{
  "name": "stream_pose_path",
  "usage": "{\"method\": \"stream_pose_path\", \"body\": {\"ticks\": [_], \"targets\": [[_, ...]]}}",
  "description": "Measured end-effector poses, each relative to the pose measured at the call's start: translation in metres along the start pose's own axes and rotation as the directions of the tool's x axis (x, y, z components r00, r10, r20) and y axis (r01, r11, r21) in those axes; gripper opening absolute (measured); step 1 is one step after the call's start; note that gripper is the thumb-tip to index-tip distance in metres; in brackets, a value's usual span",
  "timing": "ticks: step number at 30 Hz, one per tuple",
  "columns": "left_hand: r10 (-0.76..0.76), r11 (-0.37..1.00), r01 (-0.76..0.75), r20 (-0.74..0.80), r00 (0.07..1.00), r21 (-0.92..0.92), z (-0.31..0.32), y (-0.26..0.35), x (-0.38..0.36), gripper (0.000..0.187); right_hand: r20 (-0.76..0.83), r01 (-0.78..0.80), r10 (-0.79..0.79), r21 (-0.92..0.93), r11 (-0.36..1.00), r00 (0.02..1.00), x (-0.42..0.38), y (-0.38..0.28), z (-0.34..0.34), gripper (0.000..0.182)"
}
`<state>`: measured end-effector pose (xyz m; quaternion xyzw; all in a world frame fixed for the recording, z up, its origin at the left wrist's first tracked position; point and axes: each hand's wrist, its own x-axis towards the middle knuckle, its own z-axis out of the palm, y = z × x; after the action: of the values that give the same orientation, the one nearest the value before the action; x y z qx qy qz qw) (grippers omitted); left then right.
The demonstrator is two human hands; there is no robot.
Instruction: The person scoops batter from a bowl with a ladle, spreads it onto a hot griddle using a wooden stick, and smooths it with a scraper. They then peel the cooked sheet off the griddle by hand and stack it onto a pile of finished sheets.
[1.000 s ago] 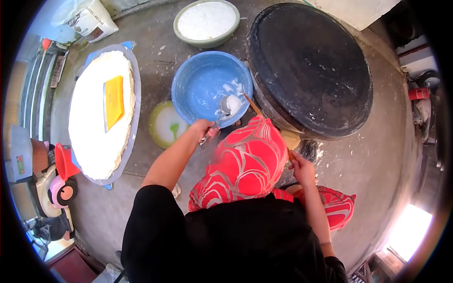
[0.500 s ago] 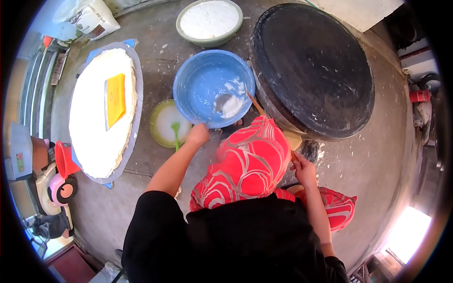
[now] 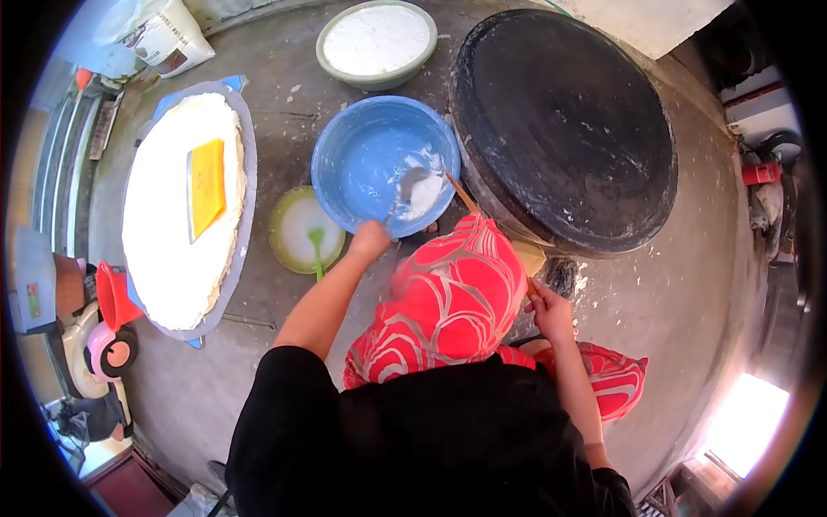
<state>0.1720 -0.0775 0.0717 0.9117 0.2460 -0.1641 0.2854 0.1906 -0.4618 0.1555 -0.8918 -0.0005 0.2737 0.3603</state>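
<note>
My left hand (image 3: 370, 239) is closed around the handle of a metal ladle (image 3: 410, 181), at the near rim of a blue basin (image 3: 345, 185). The ladle's bowl rests against a small heap of white powder (image 3: 424, 196) inside the basin. My right hand (image 3: 550, 310), beside my knee, grips a wooden stick (image 3: 463, 193). Its middle is hidden behind the red patterned cloth over my knee (image 3: 457, 293), and its far end shows between basin and griddle. A yellow-green bowl (image 3: 277, 234) of whitish liquid with a green spoon (image 3: 317, 250) stands just left of my left hand.
On the right is a large round black griddle (image 3: 564, 129). Behind the basin stands a tub (image 3: 379, 82) of white powder. At left, a round board (image 3: 248, 185) carries a white layered stack with a yellow scraper (image 3: 207, 189) on top. A red funnel (image 3: 116, 297) is farther left.
The ladle has shifted slightly within the basin, and more of its handle shows. Both hands keep their grips. The whole view has moved a little.
</note>
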Motion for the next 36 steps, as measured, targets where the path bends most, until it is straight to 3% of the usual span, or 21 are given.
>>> {"method": "stream_pose_path", "body": {"ticks": [2,4,5,8,10,13,16,20,23,25,29,32,34,35,36], "targets": [[0.033,0.998,-0.035,0.062,0.998,0.042,0.007,0.009,0.012,0.024,0.019,-0.029,0.029,-0.015,0.999,0.999,0.001,0.002,-0.001,0.032],[-0.024,0.999,0.017,-0.13,0.991,-0.051,0.014,0.015,0.03,0.024,0.014,-0.017,0.018,-0.024,1.0,1.0,0.0,0.002,-0.002,0.032],[-0.024,0.998,0.017,-0.129,0.991,-0.054,0.019,0.017,0.034,0.024,0.005,0.005,-0.005,-0.03,1.0,1.0,0.002,0.001,-0.002,0.033],[-0.124,0.992,0.124,-0.065,0.99,-0.005,0.022,0.019,0.035,0.023,0.006,-0.013,0.013,-0.027,1.0,1.0,0.004,0.004,0.0,0.033],[0.052,0.998,-0.056,0.079,0.996,0.043,0.017,0.007,0.01,0.023,0.007,-0.01,0.01,-0.026,1.0,1.0,0.005,0.004,0.0,0.033],[-0.034,0.999,0.033,0.073,0.997,0.019,-0.039,-0.008,-0.023,0.022,0.01,-0.016,0.017,-0.046,0.999,1.0,0.005,-0.001,-0.001,0.033],[-0.035,0.998,0.03,0.087,0.996,0.057,-0.024,-0.017,-0.021,0.022,0.019,-0.03,0.031,-0.048,0.998,0.999,-0.001,0.0,0.002,0.033],[0.027,1.0,-0.027,0.046,0.999,-0.001,-0.009,0.014,0.013,0.022,0.014,-0.03,0.031,-0.027,0.999,0.999,0.001,0.0,-0.001,0.033],[-0.104,0.994,0.105,-0.083,0.991,0.004,-0.002,0.02,0.025,0.022,-0.001,-0.014,0.014,-0.024,1.0,1.0,0.003,-0.005,-0.001,0.033],[0.043,0.988,-0.052,0.06,0.997,0.145,0.001,0.021,0.009,0.022,-0.004,-0.001,0.001,-0.022,1.0,1.0,0.002,-0.001,0.0,0.033],[-0.007,0.992,-0.006,0.107,0.994,0.122,-0.062,-0.007,-0.03,0.021,-0.002,0.015,-0.015,-0.024,1.0,1.0,0.002,-0.002,0.002,0.033],[-0.137,0.987,0.122,0.153,0.979,0.102,-0.069,-0.032,-0.03,0.023,0.018,-0.011,0.012,-0.051,0.999,1.0,0.003,-0.002,0.002,0.034],[-0.046,0.941,0.012,0.094,0.995,0.339,-0.046,-0.046,-0.016,0.025,0.015,0.006,-0.006,-0.04,0.999,1.0,0.006,0.001,0.004,0.034],[-0.044,0.942,0.009,0.096,0.994,0.337,-0.04,-0.047,-0.008,0.025,0.009,0.018,-0.018,-0.031,0.999,1.0,0.006,0.003,0.004,0.034],[-0.089,0.973,0.02,0.294,0.952,0.23,-0.036,-0.04,-0.001,0.023,0.006,0.013,-0.013,-0.036,0.999,1.0,0.004,0.002,0.002,0.034]]}}
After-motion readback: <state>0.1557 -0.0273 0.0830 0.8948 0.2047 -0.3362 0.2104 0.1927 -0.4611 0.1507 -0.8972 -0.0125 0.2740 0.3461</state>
